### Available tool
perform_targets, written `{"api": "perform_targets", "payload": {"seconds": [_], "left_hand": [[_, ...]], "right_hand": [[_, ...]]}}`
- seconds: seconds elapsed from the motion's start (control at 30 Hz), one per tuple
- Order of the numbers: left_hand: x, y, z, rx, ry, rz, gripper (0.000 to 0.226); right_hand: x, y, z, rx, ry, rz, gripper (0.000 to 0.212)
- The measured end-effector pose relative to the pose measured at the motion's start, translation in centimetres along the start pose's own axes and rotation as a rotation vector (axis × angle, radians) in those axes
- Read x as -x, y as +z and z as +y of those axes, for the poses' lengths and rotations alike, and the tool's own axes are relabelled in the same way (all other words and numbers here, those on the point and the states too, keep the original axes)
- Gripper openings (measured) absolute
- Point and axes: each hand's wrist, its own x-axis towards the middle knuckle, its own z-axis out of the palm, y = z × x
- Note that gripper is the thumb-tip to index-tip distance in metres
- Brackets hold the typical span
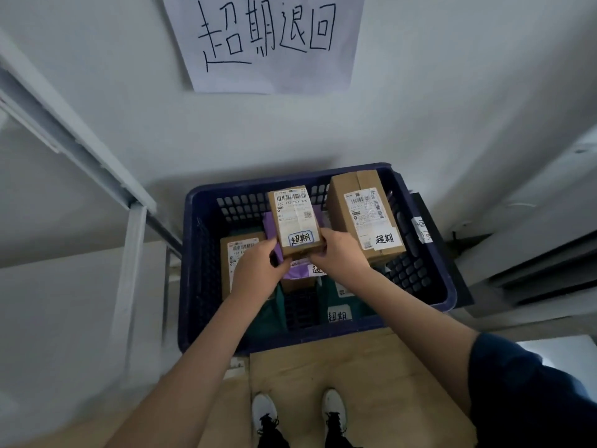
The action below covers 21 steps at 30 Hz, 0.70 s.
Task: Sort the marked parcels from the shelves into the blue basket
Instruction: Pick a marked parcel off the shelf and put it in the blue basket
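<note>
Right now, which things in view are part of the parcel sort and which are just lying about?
Job:
- small marked box, held by left hand and right hand
- blue basket
- large marked box, purple parcel, left box inside it

Lying about:
- wall sign
- shelf frame
- wooden board

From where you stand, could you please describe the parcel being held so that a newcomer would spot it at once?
Find the blue basket on the floor under the handwritten wall sign. Above its middle, the left hand and right hand hold a small cardboard box over a purple parcel. Unlike its neighbours, its handwritten mark is outlined in blue.
</note>
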Motion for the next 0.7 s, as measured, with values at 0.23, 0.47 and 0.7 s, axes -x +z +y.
{"api": "perform_targets", "payload": {"seconds": [0.23,0.47,0.7], "left_hand": [[-2.2,1.5,-1.9,0.042,-0.052,-0.055,0.042],[-2.6,2.7,-2.9,0.016,-0.039,-0.102,0.044],[-2.0,-0.4,-1.4,-0.065,-0.061,-0.063,0.051]], "right_hand": [[-2.4,1.9,0.5,-0.002,0.057,-0.068,0.026],[-3.3,3.3,1.6,0.006,0.133,-0.12,0.024],[-2.6,1.6,0.0,0.14,0.047,-0.091,0.053]]}}
